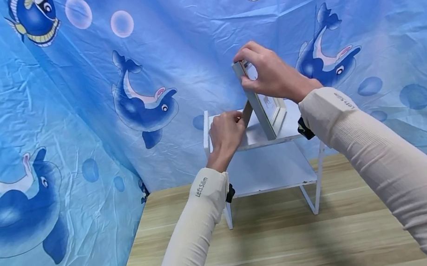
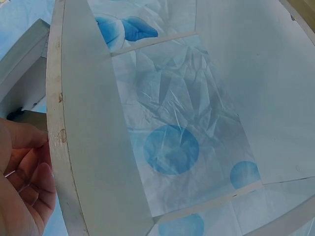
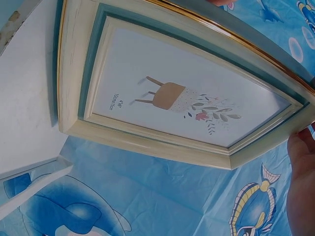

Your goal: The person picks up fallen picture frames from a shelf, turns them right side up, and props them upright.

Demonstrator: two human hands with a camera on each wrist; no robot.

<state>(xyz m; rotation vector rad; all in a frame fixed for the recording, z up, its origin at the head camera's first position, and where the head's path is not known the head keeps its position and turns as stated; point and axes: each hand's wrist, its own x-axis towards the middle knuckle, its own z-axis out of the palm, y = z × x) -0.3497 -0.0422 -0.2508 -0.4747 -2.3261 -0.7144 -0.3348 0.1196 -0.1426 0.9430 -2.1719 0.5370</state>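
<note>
Right hand (image 1: pixel 271 74) grips the picture frame (image 1: pixel 257 106) by its upper edge, the frame tilted, its foot apparently on the white shelf's (image 1: pixel 268 168) top tier. Behind, the left hand (image 1: pixel 226 133) pinches the support leg (image 1: pixel 248 113). Looks like propping; next calls for settling that leg before easing off.

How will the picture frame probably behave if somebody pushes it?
The frame is probably stiff: its borders look thick and straight. It may tip, being much taller than deep, with only a slim leg behind. Its pane shows a bright reflection, so it might be slippery.
</note>
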